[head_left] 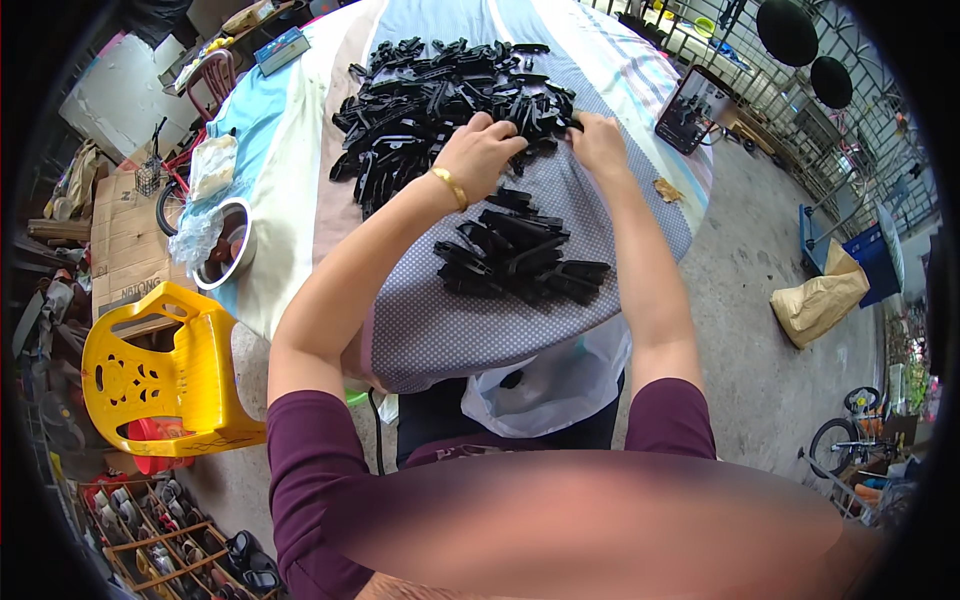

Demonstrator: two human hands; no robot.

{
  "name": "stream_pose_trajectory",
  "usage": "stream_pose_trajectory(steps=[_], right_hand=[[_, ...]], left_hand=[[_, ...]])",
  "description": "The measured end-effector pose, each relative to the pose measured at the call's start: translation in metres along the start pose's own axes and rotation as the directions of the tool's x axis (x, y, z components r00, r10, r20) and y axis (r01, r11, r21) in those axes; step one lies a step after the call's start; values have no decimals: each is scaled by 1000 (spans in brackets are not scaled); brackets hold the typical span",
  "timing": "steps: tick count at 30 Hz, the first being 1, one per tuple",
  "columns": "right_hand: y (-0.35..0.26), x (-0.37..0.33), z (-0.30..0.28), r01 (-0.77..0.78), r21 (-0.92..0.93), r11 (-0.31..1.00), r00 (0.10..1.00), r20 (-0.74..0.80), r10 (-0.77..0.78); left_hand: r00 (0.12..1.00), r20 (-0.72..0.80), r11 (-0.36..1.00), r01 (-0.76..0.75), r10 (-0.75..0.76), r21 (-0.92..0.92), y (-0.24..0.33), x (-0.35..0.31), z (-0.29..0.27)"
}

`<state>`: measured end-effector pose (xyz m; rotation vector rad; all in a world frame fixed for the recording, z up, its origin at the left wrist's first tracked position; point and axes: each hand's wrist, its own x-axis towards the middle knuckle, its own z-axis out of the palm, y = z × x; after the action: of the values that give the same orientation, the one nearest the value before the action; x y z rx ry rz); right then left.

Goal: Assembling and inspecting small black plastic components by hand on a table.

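A large heap of narrow black plastic pieces (400, 115) covers the far middle of the cloth-covered table (420, 340). At the heap's near right edge, my left hand (478, 158) has its fingers curled and pointing down; whatever they grip is hidden. To its right, my right hand (600, 145) pinches the end of a dark piece beside the heap. Nearer to me lies a smaller group of the same black pieces (520, 245), between my forearms. Their exact kind is too small to make out.
A white plastic bag (550, 385) hangs open at my lap below the table edge. On the right edge stands a phone or tablet (692, 108); a dry brown scrap (667, 190) lies nearby. Leftward are a white bowl (246, 262) and a yellow plastic chair (205, 375).
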<state>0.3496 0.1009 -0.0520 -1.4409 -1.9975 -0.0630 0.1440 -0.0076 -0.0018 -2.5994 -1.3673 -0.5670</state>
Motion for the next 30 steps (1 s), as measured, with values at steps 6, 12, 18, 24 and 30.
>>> stream_pose_trajectory(steps=[6,12,18,24,30], right_hand=[[-6,0,-18,-152,-67,986,980,116,159],[-54,-14,-41,-148,873,465,942,267,-201],[-88,-36,-46,-166,862,478,870,356,-340],[-81,-33,-41,56,807,588,910,201,-362],[-93,-39,-52,223,672,706,897,142,-418]], left_hand=[[998,-59,998,25,-22,53,-1,14,18],[787,62,297,304,-614,-905,-9,-10,1],[739,145,98,275,-658,-956,0,-29,-9],[789,87,215,269,-608,-939,6,-31,-10],[775,120,215,315,-620,-924,0,-35,-16]])
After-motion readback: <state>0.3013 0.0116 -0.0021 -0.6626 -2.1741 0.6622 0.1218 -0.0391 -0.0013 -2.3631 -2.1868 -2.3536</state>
